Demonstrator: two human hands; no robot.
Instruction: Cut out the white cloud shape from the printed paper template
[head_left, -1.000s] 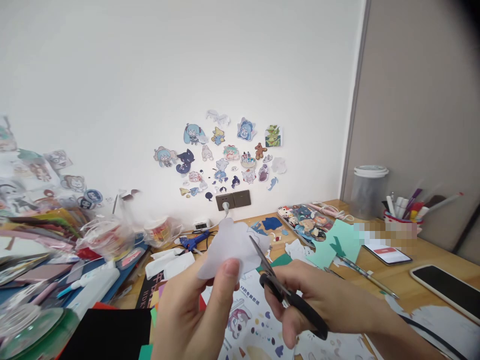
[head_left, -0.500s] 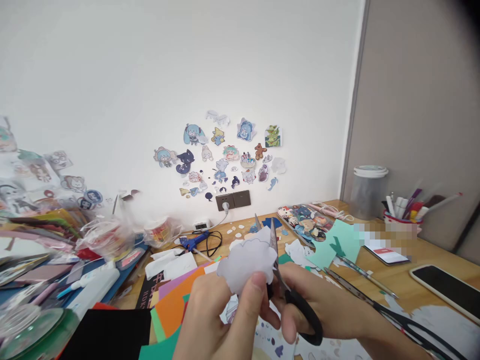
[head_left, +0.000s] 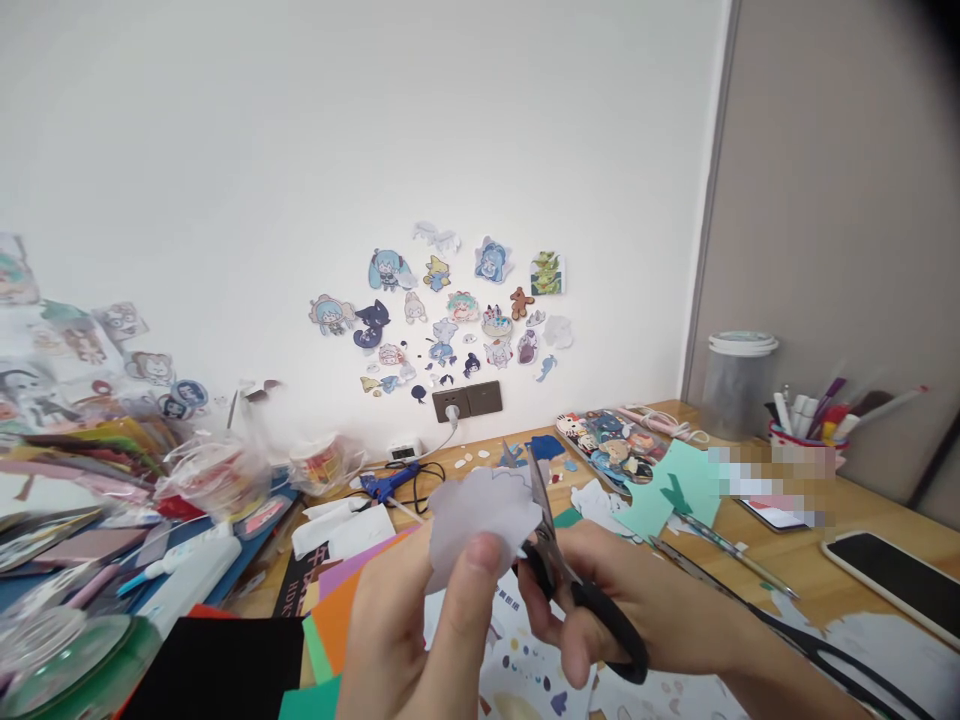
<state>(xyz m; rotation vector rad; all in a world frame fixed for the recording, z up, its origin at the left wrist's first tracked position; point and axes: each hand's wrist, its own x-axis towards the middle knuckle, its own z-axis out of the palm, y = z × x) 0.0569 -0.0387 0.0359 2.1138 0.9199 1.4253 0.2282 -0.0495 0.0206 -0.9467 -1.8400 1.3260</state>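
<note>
My left hand (head_left: 427,610) pinches a white scallop-edged paper cutout (head_left: 472,510), thumb in front and fingers behind. Black-handled scissors (head_left: 611,620) are in my right hand (head_left: 630,600), fingers through the loops. Their blades point up and stand a little apart at the cutout's right edge; part of one blade is hidden behind the paper. Below the hands lies a printed sheet (head_left: 525,655) with small coloured shapes.
Coloured paper (head_left: 330,615) and a black sheet (head_left: 225,660) lie at left. A blue glue gun (head_left: 390,482) sits behind. On the right are mint paper (head_left: 682,480), a second pair of scissors (head_left: 795,640), a phone (head_left: 892,580) and a pen holder (head_left: 806,440).
The cutout and my left hand have shifted slightly left and turned. The scissors have moved slightly left along the paper's edge, and more of the printed sheet below shows.
</note>
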